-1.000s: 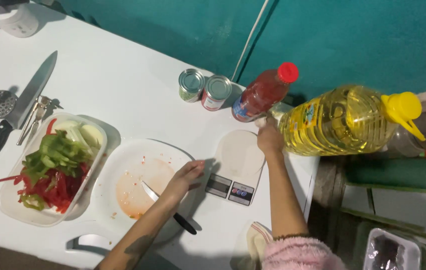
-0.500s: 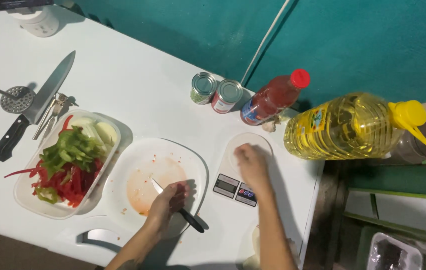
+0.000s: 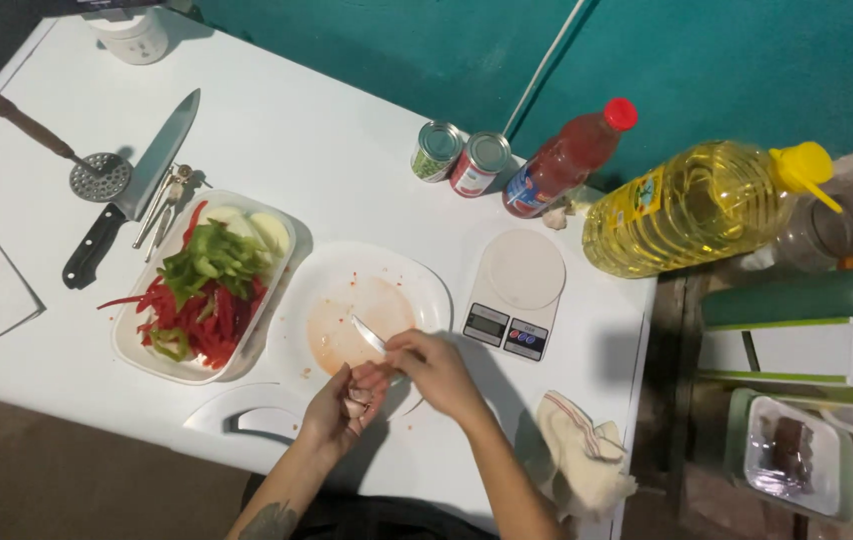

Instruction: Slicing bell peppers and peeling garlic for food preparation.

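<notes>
My left hand (image 3: 339, 408) is cupped over the near rim of a white plate (image 3: 417, 285) smeared with red juice and holds a small pale clove-like piece (image 3: 355, 406). My right hand (image 3: 439, 370) is right beside it, gripping a small knife (image 3: 369, 335) whose blade points up-left over the plate. The two hands touch at the fingertips.
A white tray of sliced red and green peppers (image 3: 205, 290) sits left of the plate, with a large knife (image 3: 137, 195) and a skimmer (image 3: 99, 176) beyond it. A kitchen scale (image 3: 513, 290), two cans (image 3: 461, 158), a red sauce bottle (image 3: 567, 160), an oil bottle (image 3: 697, 205) and a cloth (image 3: 582, 462) lie to the right.
My right hand drew back from beside the sauce bottle, across the scale, to the plate and now has the knife. My left hand let go of the knife and holds the pale piece.
</notes>
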